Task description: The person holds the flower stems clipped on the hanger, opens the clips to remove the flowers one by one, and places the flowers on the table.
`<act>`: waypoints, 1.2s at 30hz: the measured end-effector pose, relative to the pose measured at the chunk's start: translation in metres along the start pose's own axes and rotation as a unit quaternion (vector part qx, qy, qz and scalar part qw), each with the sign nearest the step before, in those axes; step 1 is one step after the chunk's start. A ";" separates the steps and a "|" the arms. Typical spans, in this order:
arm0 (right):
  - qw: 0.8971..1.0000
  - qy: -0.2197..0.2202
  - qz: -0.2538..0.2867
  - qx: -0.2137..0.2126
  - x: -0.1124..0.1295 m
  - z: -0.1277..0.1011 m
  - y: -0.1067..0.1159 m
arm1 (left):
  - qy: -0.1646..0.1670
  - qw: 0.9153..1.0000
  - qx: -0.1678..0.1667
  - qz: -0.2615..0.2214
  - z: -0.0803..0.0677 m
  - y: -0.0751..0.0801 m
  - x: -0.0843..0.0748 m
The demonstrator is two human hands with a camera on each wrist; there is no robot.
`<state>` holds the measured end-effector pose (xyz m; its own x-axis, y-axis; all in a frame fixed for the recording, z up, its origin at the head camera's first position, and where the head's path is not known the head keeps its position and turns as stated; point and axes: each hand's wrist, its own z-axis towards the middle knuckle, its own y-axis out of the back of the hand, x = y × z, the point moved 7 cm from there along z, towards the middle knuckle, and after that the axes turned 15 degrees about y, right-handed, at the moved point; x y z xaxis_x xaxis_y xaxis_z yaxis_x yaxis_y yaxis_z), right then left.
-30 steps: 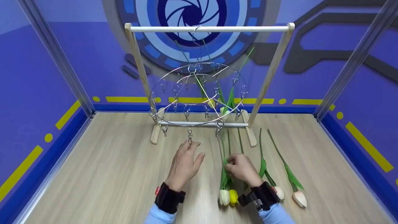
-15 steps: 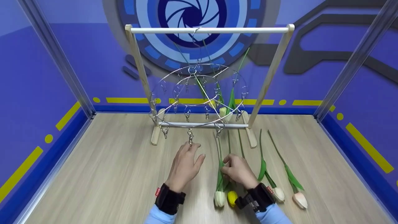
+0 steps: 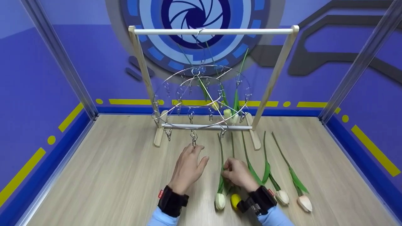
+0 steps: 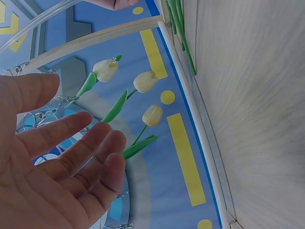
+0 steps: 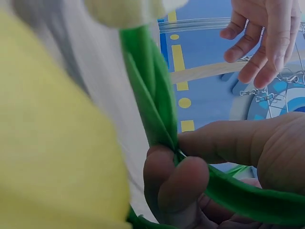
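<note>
The stem of a white tulip point(image 3: 220, 188) was pinched between thumb and fingertips point(image 5: 183, 183) of the right hand point(image 3: 237, 174), its bloom lying on the wooden floor point(image 3: 110, 175) beside a yellow tulip point(image 3: 235, 201). The left hand point(image 3: 187, 168) was held flat with fingers spread and relaxed, nothing gripped, its tips just under a hanging clip point(image 3: 194, 138) of the round wire rack point(image 3: 201, 97), which was hung from a wooden frame point(image 3: 213, 31).

No readable text, labels or numbers.
</note>
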<state>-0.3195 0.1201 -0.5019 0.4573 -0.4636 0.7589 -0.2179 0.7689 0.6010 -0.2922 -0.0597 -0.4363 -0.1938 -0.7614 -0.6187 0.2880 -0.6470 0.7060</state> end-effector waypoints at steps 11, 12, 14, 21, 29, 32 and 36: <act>0.999 0.004 -0.040 0.003 -0.001 0.002 -0.002 | -0.001 1.000 0.002 -0.006 0.000 -0.001 0.000; 0.999 0.001 -0.041 0.003 -0.001 0.002 -0.002 | -0.002 1.000 0.001 -0.005 0.000 -0.001 0.000; 0.999 -0.002 -0.041 0.003 -0.002 0.001 -0.002 | -0.003 1.000 -0.001 -0.004 0.001 -0.002 0.000; 1.000 0.006 -0.023 0.001 -0.003 0.002 -0.002 | -0.008 1.000 -0.007 0.004 0.001 -0.002 0.001; 1.000 -0.001 -0.010 0.018 -0.007 0.002 -0.004 | -0.012 1.000 -0.016 0.005 0.002 -0.001 0.000; 1.000 -0.002 -0.006 0.026 -0.007 0.002 -0.004 | -0.013 1.000 -0.018 0.004 0.002 0.000 0.000; 0.999 -0.010 0.016 0.040 -0.005 0.000 -0.003 | -0.012 1.000 -0.016 0.003 0.001 0.001 0.001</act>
<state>-0.3214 0.1203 -0.5071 0.4329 -0.4489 0.7817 -0.3005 0.7457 0.5947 -0.2933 -0.0608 -0.4358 -0.2144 -0.7661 -0.6059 0.3189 -0.6412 0.6979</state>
